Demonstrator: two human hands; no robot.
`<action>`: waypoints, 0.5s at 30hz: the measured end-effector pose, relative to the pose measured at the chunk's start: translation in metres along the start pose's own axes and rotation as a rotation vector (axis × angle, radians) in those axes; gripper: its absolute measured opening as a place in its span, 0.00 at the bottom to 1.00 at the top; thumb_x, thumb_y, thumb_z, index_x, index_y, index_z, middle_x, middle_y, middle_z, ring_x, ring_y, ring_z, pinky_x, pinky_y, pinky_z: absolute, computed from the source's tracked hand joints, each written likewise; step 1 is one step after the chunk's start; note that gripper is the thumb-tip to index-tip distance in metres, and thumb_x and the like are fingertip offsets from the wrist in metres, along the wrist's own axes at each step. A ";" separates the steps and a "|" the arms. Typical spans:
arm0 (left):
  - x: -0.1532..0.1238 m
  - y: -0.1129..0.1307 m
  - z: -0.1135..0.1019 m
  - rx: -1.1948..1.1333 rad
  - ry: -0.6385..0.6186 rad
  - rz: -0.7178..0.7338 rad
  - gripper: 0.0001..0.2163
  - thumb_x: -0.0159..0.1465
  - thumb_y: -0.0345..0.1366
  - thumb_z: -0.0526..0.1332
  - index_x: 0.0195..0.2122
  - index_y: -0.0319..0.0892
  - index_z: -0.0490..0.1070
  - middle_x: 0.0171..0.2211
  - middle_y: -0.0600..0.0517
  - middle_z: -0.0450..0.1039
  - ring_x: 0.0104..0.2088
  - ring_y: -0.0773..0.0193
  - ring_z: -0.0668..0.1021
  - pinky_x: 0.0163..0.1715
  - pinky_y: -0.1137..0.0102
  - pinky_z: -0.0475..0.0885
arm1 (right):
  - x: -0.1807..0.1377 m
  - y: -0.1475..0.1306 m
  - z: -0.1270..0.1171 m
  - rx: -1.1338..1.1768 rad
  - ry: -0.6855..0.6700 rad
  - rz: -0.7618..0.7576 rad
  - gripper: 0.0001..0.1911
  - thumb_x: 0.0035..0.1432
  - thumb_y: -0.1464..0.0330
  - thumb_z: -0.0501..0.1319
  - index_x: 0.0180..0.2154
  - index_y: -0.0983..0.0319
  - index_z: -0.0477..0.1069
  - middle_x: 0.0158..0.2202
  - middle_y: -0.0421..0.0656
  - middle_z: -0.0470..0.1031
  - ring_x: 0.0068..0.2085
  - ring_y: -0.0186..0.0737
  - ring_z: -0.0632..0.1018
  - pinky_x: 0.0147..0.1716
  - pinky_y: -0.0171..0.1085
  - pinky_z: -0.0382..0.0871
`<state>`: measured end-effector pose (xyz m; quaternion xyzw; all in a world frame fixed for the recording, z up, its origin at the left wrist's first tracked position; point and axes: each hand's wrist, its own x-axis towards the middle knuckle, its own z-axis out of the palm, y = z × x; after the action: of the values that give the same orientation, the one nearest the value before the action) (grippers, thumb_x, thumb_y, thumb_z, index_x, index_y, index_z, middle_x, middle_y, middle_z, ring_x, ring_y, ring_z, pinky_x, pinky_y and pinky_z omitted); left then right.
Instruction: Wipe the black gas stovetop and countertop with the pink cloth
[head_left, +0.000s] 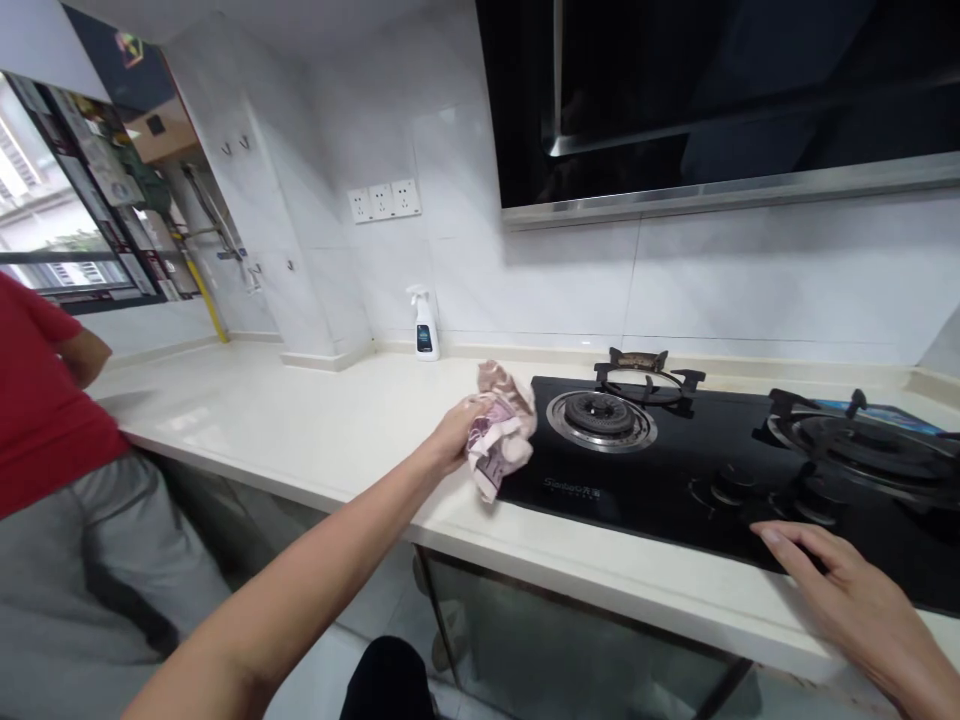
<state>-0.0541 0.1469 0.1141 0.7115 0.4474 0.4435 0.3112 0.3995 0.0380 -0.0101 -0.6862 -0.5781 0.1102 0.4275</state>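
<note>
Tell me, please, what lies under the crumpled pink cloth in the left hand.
The crumpled pink cloth in the left hand lies over the left edge of the black glass gas hob, beside the cream countertop. The surface directly beneath it is hidden.

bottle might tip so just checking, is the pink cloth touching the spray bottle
Apart. The head view shows the pink cloth in the left hand, with bare countertop between it and the spray bottle.
</note>
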 end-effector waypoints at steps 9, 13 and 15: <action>0.007 -0.005 0.072 0.013 -0.170 0.011 0.23 0.64 0.49 0.63 0.53 0.38 0.75 0.49 0.40 0.79 0.53 0.46 0.78 0.57 0.51 0.71 | 0.002 0.002 0.001 -0.011 -0.016 -0.009 0.33 0.52 0.35 0.54 0.38 0.52 0.81 0.49 0.43 0.80 0.55 0.58 0.74 0.55 0.56 0.70; 0.014 -0.005 0.048 0.157 -0.140 0.036 0.31 0.62 0.45 0.65 0.66 0.42 0.66 0.69 0.40 0.60 0.70 0.46 0.60 0.71 0.51 0.50 | 0.000 0.001 0.002 -0.026 -0.013 -0.048 0.32 0.53 0.36 0.54 0.38 0.52 0.81 0.48 0.42 0.80 0.55 0.57 0.74 0.55 0.56 0.69; 0.015 0.001 0.048 0.202 -0.218 0.056 0.32 0.62 0.48 0.66 0.67 0.47 0.66 0.72 0.43 0.56 0.72 0.47 0.57 0.72 0.52 0.48 | -0.002 -0.001 0.001 -0.038 -0.017 -0.046 0.32 0.53 0.36 0.54 0.38 0.52 0.81 0.48 0.42 0.80 0.56 0.56 0.74 0.53 0.55 0.71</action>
<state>-0.0067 0.1576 0.1000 0.7955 0.4334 0.3245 0.2722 0.3979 0.0369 -0.0106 -0.6798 -0.5993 0.0953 0.4119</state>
